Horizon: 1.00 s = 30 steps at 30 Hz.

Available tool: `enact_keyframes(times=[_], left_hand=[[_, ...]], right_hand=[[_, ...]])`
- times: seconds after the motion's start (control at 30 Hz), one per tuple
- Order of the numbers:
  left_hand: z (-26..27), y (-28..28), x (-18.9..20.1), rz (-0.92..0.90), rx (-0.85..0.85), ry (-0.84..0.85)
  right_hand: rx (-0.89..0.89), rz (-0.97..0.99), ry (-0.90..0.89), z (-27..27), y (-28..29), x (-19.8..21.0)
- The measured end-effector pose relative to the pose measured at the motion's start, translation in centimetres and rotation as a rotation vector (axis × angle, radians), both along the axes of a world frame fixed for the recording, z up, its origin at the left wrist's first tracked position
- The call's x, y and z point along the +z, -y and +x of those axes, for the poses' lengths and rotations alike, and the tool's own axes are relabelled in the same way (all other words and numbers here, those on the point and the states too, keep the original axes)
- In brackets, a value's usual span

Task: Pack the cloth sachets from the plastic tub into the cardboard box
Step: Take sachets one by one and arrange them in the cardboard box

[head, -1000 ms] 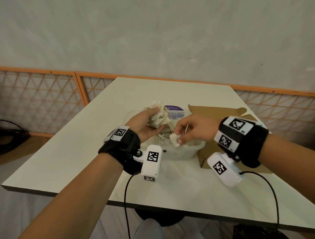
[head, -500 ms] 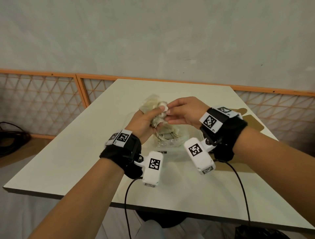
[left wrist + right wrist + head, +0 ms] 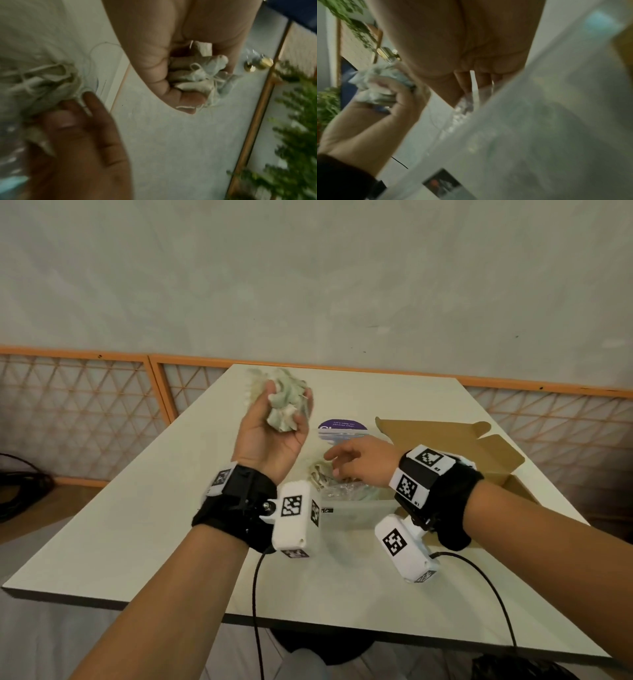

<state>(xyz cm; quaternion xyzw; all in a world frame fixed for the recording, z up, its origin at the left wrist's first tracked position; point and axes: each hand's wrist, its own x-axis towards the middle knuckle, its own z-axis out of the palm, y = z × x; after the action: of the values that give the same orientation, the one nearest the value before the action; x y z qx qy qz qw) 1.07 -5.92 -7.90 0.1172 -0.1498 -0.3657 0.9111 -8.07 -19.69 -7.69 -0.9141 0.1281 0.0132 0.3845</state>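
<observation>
The left hand, raised above the table, clutches a bundle of sachets. The right hand, fingers loosely spread and empty, hovers directly over the tub; the box lies just right.

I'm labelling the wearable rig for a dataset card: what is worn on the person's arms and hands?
Both forearms are bare, with no sleeves or gloves. Each wrist carries a black strap with white square-patterned marker tags, plus a white boxy camera unit bearing the same markers. A thin black cable trails from each unit.
</observation>
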Motion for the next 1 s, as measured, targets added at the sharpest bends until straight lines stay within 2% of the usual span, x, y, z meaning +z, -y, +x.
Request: enact_keyframes(times=[0.07,0.17,0.23,0.3,0.4,0.47,0.53,0.63,0.7,0.8,0.9,1.0], left_hand=[[-1.5,0.8,-0.2,0.154,-0.019,0.05],[-2.8,1.7,-1.6,0.437,-0.064,0.232],[-2.9,1.9,-2.2,0.571,-0.104,0.34],[-2.6,2.0,-2.2,0.622,-0.118,0.376],[-1.3,1.9,-1.7,0.658,-0.066,0.351],[-0.3,1.9,-1.4,0.696,-0.009,0.347],[0.5,1.9,-1.0,0.708,0.069,0.329],[0.6,2.1,-0.4,0.629,0.162,0.278],[-0.6,2.2,0.3,0.549,0.134,0.283],[-3.4,2.8,0.5,0.478,-0.009,0.312],[-5.1,3.5,-0.7,0.484,-0.091,0.308],[-5.0,3.7,-1.3,0.494,-0.087,0.239]], right_hand=[[-0.03,-0.021,0.098,-0.6,0.1,0.8],[-0.121,-0.036,0.204,-3.2,1.6,1.9],[-0.199,-0.051,0.171,-5.3,3.2,1.8],[-0.273,-0.136,0.035,-7.1,4.6,0.8],[-0.309,-0.229,-0.157,-8.9,5.6,-1.1],[-0.235,-0.208,-0.206,-9.2,5.3,-2.5],[-0.158,-0.196,-0.194,-9.1,4.2,-4.1],[-0.146,-0.16,-0.113,-8.4,2.6,-5.4],[-0.125,-0.17,-0.101,-8.0,1.7,-5.5],[-0.114,-0.203,-0.086,-8.0,0.5,-6.0],[-0.062,-0.194,-0.112,-8.9,-0.6,-5.8],[0.0,-0.136,-0.107,-10.1,-1.0,-4.9]])
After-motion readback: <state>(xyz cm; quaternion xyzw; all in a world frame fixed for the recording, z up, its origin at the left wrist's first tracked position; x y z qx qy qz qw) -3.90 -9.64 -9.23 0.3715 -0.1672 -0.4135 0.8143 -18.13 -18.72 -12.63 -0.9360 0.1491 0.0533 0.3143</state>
